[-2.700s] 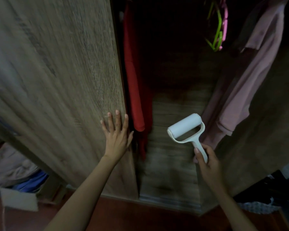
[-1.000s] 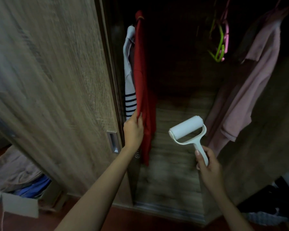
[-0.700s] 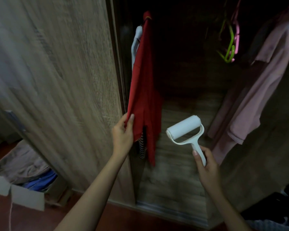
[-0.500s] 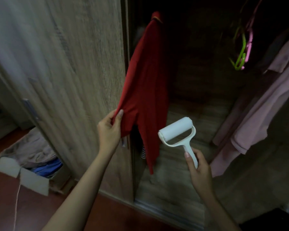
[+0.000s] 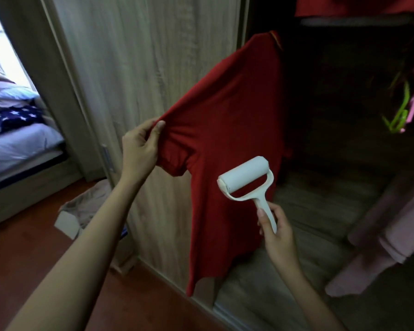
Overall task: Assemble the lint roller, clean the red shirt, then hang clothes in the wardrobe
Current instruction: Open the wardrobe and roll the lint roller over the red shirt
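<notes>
Right hand (image 5: 276, 231) closed on lint roller (image 5: 245, 179) handle, roll just before red shirt (image 5: 227, 130), contact not clear. Left hand (image 5: 140, 149) pinching sleeve, pulling cloth out sideways from wardrobe (image 5: 332, 206). Soft, light fabric, probably yielding under pressure; better kept taut at sleeve or hem. Wardrobe door (image 5: 139, 56) edge close behind shirt; open room toward dark inside, pink garment (image 5: 378, 240) and green hanger (image 5: 400, 111) well apart.

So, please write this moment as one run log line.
left hand: pinching red shirt sleeve, spread | right hand: holding lint roller at shirt | shirt: hanging
</notes>
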